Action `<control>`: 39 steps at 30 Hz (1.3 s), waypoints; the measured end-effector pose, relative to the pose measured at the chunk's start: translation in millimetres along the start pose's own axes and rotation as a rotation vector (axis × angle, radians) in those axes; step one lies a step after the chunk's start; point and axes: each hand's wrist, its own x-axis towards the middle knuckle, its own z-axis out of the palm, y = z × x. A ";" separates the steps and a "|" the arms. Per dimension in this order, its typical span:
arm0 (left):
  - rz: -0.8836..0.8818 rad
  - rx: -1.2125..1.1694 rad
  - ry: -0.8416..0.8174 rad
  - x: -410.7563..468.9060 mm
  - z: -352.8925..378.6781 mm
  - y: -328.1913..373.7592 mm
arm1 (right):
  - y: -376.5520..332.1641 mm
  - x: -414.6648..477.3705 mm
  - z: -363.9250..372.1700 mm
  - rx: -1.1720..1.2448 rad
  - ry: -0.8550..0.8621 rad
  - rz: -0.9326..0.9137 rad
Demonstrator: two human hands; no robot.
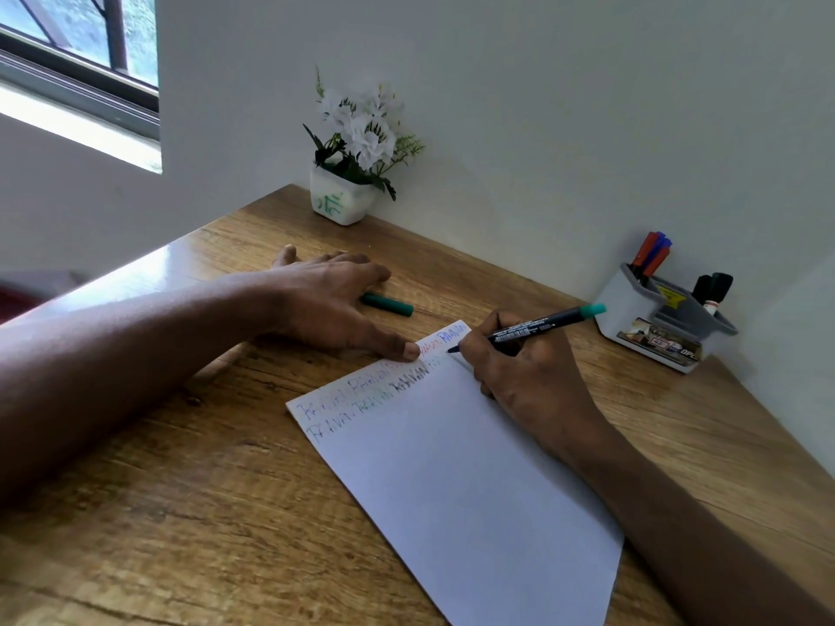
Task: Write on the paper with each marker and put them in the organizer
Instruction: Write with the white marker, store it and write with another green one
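A white sheet of paper (456, 481) lies on the wooden desk (180, 512), with two rows of coloured words along its top edge. My right hand (519, 377) grips a black marker with a green end (542, 329), its tip touching the paper near the upper right corner. My left hand (330, 300) lies flat, fingers spread, its thumb pressing the paper's top edge. The marker's green cap (387, 304) rests on the desk just beyond my left hand. A white and grey organizer (632, 309) at the right holds red, blue and black markers (650, 255).
A small white pot of white artificial flowers (345, 201) stands at the back against the wall. A window (77, 52) is at the upper left. The desk's right side meets a wall behind the organizer.
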 end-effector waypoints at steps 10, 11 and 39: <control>0.009 -0.013 0.007 4.4 2.2 -3.4 | -1.6 -1.2 1.7 -0.044 0.054 0.044; 0.011 -0.011 0.007 5.0 2.2 -3.9 | -2.7 -2.0 2.2 -0.033 0.053 0.046; 0.501 -0.469 0.413 16.5 14.7 -8.4 | -3.9 4.8 -25.5 0.703 -0.210 0.205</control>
